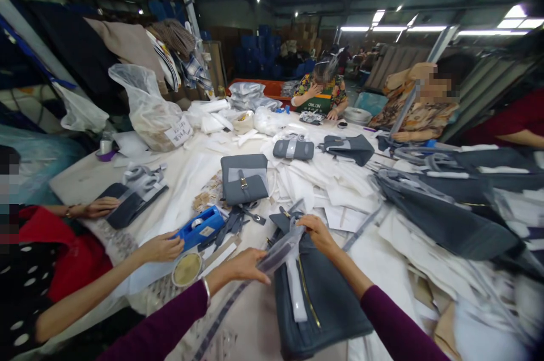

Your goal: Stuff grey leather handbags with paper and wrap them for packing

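A dark grey handbag (323,304) lies on the table in front of me. Its handle is wrapped in a clear plastic strip (281,250). My left hand (244,267) pinches the near end of that strip, fingers closed on it. My right hand (317,233) grips the far end of the strip at the top of the bag. Both of my sleeves are purple. A white paper strip (296,293) lies down the bag's front beside a gold zip.
A co-worker's hand (164,246) on my left holds a blue tape dispenser (199,228) beside a round glue tin (187,269). Finished grey bags (244,178) and white paper sheets (340,194) cover the table. Other people sit at the far side.
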Demonstrator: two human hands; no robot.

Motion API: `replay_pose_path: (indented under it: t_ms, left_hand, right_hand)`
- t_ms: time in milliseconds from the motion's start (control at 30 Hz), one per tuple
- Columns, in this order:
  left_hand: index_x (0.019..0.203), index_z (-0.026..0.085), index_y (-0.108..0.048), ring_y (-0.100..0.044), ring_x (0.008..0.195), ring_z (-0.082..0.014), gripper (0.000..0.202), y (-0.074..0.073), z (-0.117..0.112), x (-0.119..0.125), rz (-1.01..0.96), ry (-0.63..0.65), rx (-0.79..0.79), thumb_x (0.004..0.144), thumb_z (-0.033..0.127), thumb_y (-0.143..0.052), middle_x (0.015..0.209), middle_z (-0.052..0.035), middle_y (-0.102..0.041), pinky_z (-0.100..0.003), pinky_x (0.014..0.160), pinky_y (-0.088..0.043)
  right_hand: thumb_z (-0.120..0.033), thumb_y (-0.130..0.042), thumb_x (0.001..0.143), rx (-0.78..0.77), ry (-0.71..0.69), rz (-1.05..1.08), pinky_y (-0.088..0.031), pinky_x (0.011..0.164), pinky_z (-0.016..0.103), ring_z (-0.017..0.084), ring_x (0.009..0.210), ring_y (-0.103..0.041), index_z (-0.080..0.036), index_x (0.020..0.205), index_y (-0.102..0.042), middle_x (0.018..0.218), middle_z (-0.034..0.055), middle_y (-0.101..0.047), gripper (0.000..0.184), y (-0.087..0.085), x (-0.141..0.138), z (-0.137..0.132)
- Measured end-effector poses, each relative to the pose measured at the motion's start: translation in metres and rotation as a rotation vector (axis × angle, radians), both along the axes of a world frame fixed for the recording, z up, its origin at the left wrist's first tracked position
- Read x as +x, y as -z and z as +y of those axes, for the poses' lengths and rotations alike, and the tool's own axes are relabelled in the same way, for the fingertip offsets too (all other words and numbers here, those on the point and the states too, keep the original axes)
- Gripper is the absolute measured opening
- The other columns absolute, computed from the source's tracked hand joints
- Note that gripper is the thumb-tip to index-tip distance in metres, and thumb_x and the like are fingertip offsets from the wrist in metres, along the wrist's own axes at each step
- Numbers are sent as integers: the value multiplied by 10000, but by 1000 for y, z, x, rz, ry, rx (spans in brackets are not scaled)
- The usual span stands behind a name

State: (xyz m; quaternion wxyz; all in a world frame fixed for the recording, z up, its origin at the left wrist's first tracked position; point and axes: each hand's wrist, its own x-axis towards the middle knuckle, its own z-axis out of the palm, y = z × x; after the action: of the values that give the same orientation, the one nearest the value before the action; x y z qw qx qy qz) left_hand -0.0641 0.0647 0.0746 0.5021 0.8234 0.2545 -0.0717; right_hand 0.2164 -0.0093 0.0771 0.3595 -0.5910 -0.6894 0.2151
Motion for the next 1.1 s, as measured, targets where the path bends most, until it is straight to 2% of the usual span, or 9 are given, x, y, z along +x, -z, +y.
replay_pose_path:
  t_ms: [133,300,433,567,633,733,833,933,1100]
  left_hand:
    - [629,148,-547,-347,554,-91,519,0,-9,-5,185,81,9,515,612,-750,564,62,-401,-223,512,-262]
    - [554,156,-547,-351,489,-88,453,-12,-2,-15,325,130,55,498,548,-769,507,56,-401,-233,473,-271]
    - [538,162,-611,-500,513,-125,464,-74,2,-17,128,197,-194,808,531,-534,484,-9,-535,-242,584,-413]
    - [643,157,-597,-524,425,-135,401,-152,0,-9,39,56,-576,836,504,-544,489,3,-549,-262,507,-449]
    - [669,141,-604,-446,346,-103,411,-167,-6,-7,-5,-17,-641,850,503,-533,441,22,-499,-246,447,-414]
    - [762,109,-654,-451,396,-88,459,-143,-26,-13,-43,-175,-558,867,529,-503,443,13,-494,-212,452,-384]
    - [929,122,-622,-592,624,-151,481,-82,-56,-21,-12,-452,-482,788,579,-574,638,-42,-616,-194,439,-356]
    - [899,154,-541,-604,609,-143,465,-27,-81,-14,24,-620,-529,714,572,-626,728,-29,-621,-200,449,-361]
    - [771,170,-485,-499,429,-107,325,-1,-77,16,23,-650,-488,768,485,-565,519,39,-503,-216,441,-339]
  right_hand:
    - [-105,-425,713,111,140,208,-371,853,372,219,842,-578,-241,795,-693,819,34,-683,312,-5,-8,-14]
    - [-177,-460,702,153,382,519,-417,830,344,224,870,-588,-215,797,-682,842,23,-679,244,-17,-5,-33]
    - [-232,-512,705,133,530,684,-426,888,375,236,913,-591,-200,881,-676,895,30,-687,243,-15,6,-41]
    - [-292,-572,702,107,494,585,-390,989,437,259,1045,-574,-207,1047,-657,1056,53,-681,365,-15,16,-42]
    - [-326,-615,693,111,447,468,-337,1056,441,260,1173,-520,-225,1186,-603,1225,66,-621,503,-12,26,-52]
    - [-444,-637,674,8,619,396,-323,1070,463,288,1237,-479,-199,1264,-552,1323,123,-547,645,8,42,-92]
    - [-599,-595,662,-301,821,522,-384,1011,483,324,1170,-538,-160,1214,-590,1250,173,-592,705,38,49,-146]
    - [-691,-551,676,-472,888,689,-393,1010,452,312,1226,-506,-199,1129,-653,1279,136,-596,676,54,35,-187]
    - [-712,-567,692,-497,881,939,-423,984,435,299,1243,-502,-253,1148,-648,1353,79,-555,653,44,-18,-189]
